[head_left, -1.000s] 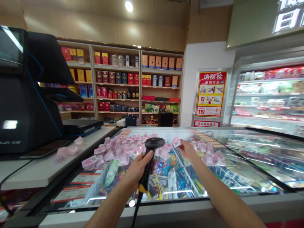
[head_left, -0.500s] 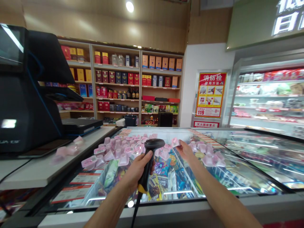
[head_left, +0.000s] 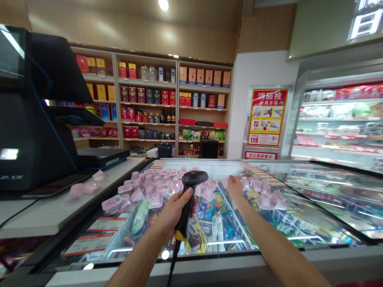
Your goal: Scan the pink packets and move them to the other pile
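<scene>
The left hand [head_left: 175, 211] is closed around a black barcode scanner [head_left: 186, 215]. The right hand [head_left: 235, 187], fingers curled, appears to pinch a blurred pink tub [head_left: 224, 183]. Beyond the left hand, similar tubs [head_left: 149, 192] lie on the glass-topped freezer [head_left: 217, 169].

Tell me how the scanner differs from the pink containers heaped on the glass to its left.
The scanner is black with some yellow; the pink containers are pale pink. The scanner is held up in the left grip, whereas the pink containers lie loose on the glass top. The scanner trails a cable; the pink containers show none.
</scene>
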Tool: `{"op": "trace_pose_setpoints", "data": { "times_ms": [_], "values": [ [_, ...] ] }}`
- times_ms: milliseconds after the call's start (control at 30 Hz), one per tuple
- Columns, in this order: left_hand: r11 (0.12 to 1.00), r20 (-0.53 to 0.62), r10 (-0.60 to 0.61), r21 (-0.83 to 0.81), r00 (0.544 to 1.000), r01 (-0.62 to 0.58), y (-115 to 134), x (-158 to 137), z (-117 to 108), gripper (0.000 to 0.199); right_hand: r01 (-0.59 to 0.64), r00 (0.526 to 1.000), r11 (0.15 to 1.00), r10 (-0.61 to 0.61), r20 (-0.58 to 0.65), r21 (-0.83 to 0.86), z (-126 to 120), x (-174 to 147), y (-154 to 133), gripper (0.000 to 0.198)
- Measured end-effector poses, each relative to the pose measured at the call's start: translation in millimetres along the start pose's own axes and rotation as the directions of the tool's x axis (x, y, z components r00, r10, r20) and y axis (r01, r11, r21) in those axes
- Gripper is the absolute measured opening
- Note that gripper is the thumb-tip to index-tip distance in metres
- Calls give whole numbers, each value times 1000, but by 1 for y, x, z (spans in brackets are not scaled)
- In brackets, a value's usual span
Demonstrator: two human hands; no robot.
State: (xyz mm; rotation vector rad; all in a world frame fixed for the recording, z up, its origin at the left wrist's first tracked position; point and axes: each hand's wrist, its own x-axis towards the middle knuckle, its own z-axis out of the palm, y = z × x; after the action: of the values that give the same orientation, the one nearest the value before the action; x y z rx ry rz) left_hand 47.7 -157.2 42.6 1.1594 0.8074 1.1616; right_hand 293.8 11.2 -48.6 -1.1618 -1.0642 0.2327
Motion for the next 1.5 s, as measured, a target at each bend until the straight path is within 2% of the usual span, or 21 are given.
{"op": "trace_pose_setpoints", "data": {
  "times_ms": [67,133,267,367,467,533,600,667,733,833,933,1067,1200,1333,1500],
  "values": [
    [1000,-5,-5,-8,1000,5,-1,1,0,30,35,998,984,-43,-41,-177,4,-3,4,20],
    [1000,-2,-9,-17,1000,9,-2,1,0,30,61,998,964,-59,16,-261,15,-9,4,17],
    [1000,-17,-26,-12,1000,26,-3,0,0,28,119,984,955,-77,159,-271,45,-22,-5,13],
    [1000,-13,-21,1,1000,21,-4,1,-2,27,178,970,942,-120,211,-284,49,-23,-17,14],
    [1000,3,2,9,1000,-2,-5,2,-7,28,291,953,844,-211,219,-450,22,-14,-25,27],
    [1000,2,6,12,1000,-6,-5,2,-9,29,241,969,721,-220,114,-649,-5,-4,-24,36],
    [1000,-7,4,9,1000,-4,-7,2,-9,30,168,982,584,-170,82,-794,-31,4,-15,38],
    [1000,-16,3,3,1000,-3,-7,1,-7,31,223,974,478,-131,182,-849,-48,9,-3,30],
    [1000,-12,-6,5,1000,6,-8,0,-4,32,332,943,442,-176,283,-833,-53,11,5,20],
    [1000,0,-9,10,1000,9,-7,-3,-2,33,485,874,528,-327,361,-697,-45,8,4,17],
    [1000,13,5,17,1000,-5,-6,-5,-1,33,568,823,645,-448,349,-511,-27,0,-12,27],
    [1000,22,4,30,1000,-4,-3,-7,1,32,598,796,726,-488,359,-338,-6,-14,-31,37],
    [999,18,6,39,1000,-7,-1,-8,4,29,562,811,786,-462,359,-258,3,-24,-36,44],
    [999,14,21,41,1000,-22,-1,-7,3,28,522,833,813,-421,359,-258,4,-25,-34,49],
    [1000,-9,-11,28,1000,11,-2,-3,1,29,383,905,861,-278,321,-336,8,-24,-24,50]
  ]
}}
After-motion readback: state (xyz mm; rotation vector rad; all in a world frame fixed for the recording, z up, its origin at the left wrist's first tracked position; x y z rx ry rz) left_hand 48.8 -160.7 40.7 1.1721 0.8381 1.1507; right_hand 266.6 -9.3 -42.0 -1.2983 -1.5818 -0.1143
